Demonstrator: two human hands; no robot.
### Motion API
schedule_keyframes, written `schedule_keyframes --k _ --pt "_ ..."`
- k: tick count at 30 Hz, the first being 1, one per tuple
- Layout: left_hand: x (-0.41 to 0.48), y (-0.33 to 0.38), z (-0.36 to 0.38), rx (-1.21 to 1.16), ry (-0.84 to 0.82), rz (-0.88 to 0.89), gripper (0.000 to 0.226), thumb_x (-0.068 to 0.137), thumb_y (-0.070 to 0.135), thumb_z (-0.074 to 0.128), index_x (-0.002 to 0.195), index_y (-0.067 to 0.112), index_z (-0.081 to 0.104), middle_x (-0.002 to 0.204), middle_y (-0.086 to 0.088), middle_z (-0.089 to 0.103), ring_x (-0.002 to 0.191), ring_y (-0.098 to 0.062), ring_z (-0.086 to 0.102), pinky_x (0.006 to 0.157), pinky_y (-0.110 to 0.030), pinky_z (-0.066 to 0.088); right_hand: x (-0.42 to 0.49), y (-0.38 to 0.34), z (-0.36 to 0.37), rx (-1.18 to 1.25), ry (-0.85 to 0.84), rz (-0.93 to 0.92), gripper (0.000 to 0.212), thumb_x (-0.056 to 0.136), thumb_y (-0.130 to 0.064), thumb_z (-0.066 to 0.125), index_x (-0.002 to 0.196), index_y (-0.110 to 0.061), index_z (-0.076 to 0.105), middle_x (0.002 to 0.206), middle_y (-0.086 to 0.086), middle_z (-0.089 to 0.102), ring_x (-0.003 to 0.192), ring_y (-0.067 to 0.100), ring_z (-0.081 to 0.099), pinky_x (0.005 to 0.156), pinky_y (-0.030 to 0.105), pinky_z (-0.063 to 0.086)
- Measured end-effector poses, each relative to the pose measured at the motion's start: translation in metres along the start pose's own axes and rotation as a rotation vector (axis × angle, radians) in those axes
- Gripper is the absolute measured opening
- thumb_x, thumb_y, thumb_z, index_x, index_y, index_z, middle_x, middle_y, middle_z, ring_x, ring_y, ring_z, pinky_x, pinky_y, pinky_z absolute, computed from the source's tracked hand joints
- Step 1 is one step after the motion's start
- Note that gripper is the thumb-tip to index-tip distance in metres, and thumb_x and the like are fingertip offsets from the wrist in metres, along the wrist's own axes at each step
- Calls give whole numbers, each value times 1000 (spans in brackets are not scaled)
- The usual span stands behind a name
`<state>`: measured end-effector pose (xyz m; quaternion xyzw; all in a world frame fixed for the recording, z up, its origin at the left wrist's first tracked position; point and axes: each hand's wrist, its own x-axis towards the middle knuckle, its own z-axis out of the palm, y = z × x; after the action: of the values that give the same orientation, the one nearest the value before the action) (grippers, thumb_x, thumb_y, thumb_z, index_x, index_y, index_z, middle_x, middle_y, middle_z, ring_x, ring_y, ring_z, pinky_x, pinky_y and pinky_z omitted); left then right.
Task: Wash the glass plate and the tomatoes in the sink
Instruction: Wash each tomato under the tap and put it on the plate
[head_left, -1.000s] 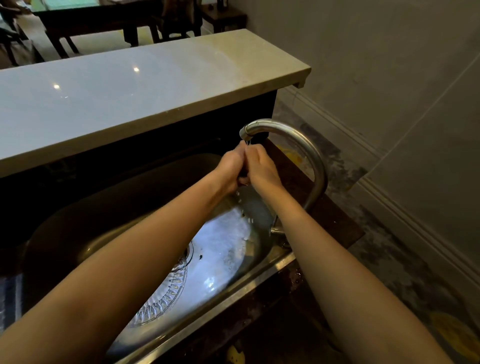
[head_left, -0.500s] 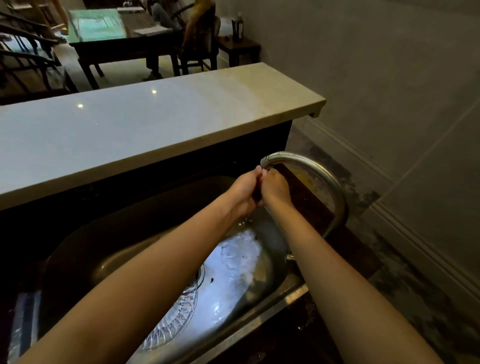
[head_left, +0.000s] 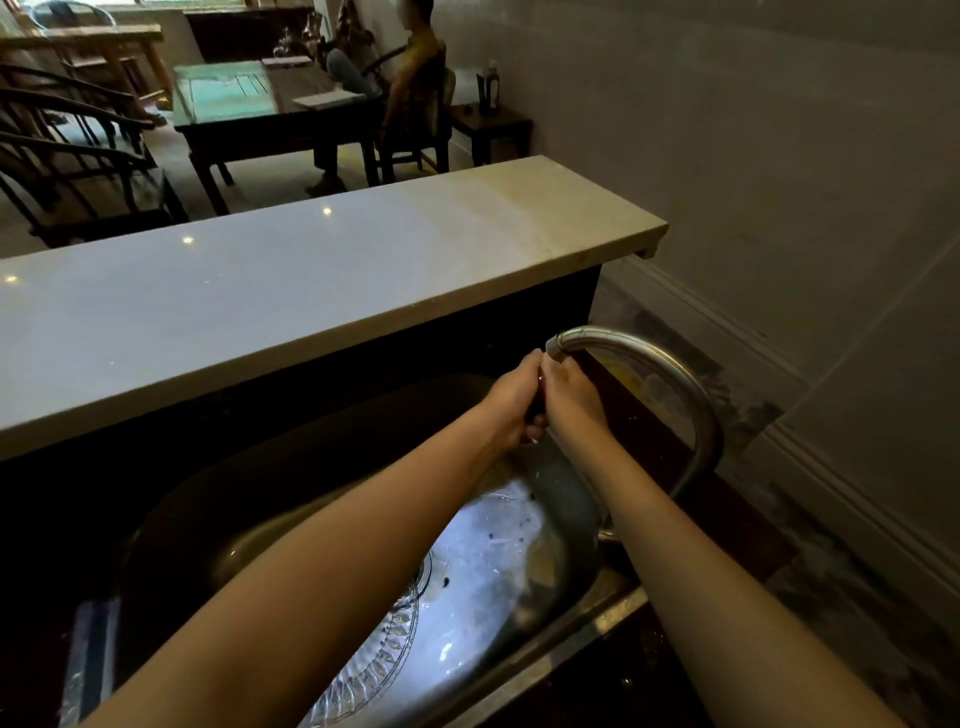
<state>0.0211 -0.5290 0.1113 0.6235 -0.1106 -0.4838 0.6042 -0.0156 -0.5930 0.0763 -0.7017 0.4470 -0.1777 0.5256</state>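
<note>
From the head camera: two hands meet right under the spout of one curved faucet (head_left: 675, 374). The left hand (head_left: 511, 402) and right hand (head_left: 574, 397) are cupped together around one dark red tomato (head_left: 537, 405), only a sliver showing between the palms. One patterned glass plate (head_left: 379, 660) lies in the sink (head_left: 545, 660) below, half hidden by the left forearm. Any water stream is hard to make out.
</note>
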Motion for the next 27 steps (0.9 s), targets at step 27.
schedule_keyframes --k 27 --pt "4 -6 14 -194 83 -5 41 101 35 28 110 8 58 93 -9 60 93 -23 57 81 -36 48 -20 19 -18 14 -135 -216 28 93 -51 29 106 -38 50 97 -6 57 86 10 57 70 30 47"
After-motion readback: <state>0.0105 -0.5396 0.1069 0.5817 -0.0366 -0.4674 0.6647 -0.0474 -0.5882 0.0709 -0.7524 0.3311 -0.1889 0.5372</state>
